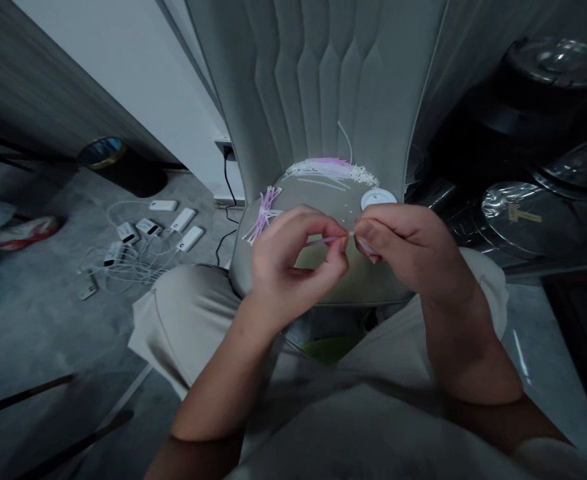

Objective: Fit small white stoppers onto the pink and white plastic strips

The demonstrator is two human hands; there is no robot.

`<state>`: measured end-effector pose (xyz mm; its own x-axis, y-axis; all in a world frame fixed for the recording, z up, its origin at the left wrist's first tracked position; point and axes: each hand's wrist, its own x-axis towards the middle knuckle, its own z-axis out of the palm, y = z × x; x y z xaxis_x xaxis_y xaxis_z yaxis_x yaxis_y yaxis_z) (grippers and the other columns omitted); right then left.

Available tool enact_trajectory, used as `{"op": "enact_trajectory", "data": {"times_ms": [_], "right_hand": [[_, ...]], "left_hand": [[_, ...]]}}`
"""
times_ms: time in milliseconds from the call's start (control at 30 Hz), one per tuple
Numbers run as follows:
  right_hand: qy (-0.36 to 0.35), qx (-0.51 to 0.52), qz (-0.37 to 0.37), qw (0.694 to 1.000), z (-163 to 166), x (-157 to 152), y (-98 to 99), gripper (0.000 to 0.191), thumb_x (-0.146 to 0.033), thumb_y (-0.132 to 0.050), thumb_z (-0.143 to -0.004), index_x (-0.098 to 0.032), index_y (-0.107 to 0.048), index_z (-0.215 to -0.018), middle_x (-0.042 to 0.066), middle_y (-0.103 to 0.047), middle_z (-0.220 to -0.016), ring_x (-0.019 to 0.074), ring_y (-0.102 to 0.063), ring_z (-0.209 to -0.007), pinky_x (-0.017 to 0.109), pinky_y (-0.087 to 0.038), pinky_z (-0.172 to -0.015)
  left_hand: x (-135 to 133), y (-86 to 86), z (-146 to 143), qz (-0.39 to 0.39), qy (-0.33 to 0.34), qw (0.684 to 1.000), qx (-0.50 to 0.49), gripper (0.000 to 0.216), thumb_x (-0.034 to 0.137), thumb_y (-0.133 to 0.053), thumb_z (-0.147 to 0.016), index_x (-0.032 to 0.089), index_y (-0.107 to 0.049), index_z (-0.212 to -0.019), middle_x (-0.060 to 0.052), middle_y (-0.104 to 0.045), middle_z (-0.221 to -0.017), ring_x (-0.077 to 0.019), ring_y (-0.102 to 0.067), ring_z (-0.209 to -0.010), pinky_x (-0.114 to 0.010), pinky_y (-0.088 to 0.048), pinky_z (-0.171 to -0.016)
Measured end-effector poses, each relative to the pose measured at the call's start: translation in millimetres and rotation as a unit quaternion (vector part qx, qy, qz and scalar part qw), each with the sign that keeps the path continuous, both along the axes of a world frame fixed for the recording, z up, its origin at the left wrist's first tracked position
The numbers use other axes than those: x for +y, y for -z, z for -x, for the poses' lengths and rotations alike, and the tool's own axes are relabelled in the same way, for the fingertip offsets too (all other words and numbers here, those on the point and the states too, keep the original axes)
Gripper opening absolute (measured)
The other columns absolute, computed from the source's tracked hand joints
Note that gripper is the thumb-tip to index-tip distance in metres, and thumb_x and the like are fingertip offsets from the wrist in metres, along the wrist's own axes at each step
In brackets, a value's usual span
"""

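Observation:
My left hand [293,260] pinches a thin lilac stick [323,240] between thumb and forefinger. Just to its right, my right hand [398,243] is closed, its thumb and forefinger at the stick's whitish end; part of a pale object shows under those fingers. Both hands are above the seat of a grey padded chair [318,280]. Beyond them lies a heap of white and lilac sticks [331,167] with white tips. A fanned bundle of similar lilac sticks [264,213] rests left of my left hand. A round white lid [377,197] is behind my right hand.
Several white power-bank-like devices [183,219] and tangled white cables [136,263] lie on the floor at left. A dark bin [123,167] lies near the wall. Clear-wrapped round items [516,217] crowd the right side. A thin white strand [346,139] leans on the chair back.

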<state>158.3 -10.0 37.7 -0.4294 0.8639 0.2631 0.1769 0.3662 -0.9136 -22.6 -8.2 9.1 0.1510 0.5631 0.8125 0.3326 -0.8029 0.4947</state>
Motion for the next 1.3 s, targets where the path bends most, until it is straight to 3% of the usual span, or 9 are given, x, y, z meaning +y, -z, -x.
{"op": "enact_trajectory", "data": {"times_ms": [433,967,1300], "right_hand": [[-0.017,0.043,-0.011,0.999,-0.3,0.5,4.9,0.039,-0.026,-0.051,-0.103,-0.018,-0.048,-0.064,-0.005,-0.044,-0.062,0.0071,-0.040,-0.058,0.025,-0.030,-0.055],[-0.001,0.019,0.014,1.000,-2.3,-1.8,1.2,0.040,-0.032,-0.050,-0.103,-0.020,-0.049,-0.065,-0.003,-0.044,-0.063,0.0111,-0.040,-0.060,0.029,-0.032,-0.056],[0.001,0.012,-0.001,1.000,-0.9,-1.4,0.3,0.040,-0.030,-0.050,-0.103,-0.019,-0.048,-0.065,-0.005,-0.043,-0.063,0.0083,-0.040,-0.060,0.026,-0.032,-0.056]], "left_hand": [[2.2,1.3,-0.1,-0.014,0.021,1.000,-0.003,0.017,0.006,-0.070,-0.077,0.019,-0.063,-0.086,0.003,-0.069,-0.076,-0.0089,-0.063,-0.071,-0.024,-0.049,-0.069],[3.3,4.7,-5.6,0.010,0.036,0.998,-0.050,0.014,0.006,-0.069,-0.080,0.018,-0.064,-0.084,0.002,-0.067,-0.076,-0.0079,-0.062,-0.071,-0.021,-0.050,-0.068],[3.2,2.7,-6.7,0.027,0.040,0.997,-0.058,0.014,0.006,-0.069,-0.080,0.019,-0.063,-0.082,0.003,-0.066,-0.074,-0.0085,-0.062,-0.070,-0.023,-0.050,-0.067]]}}
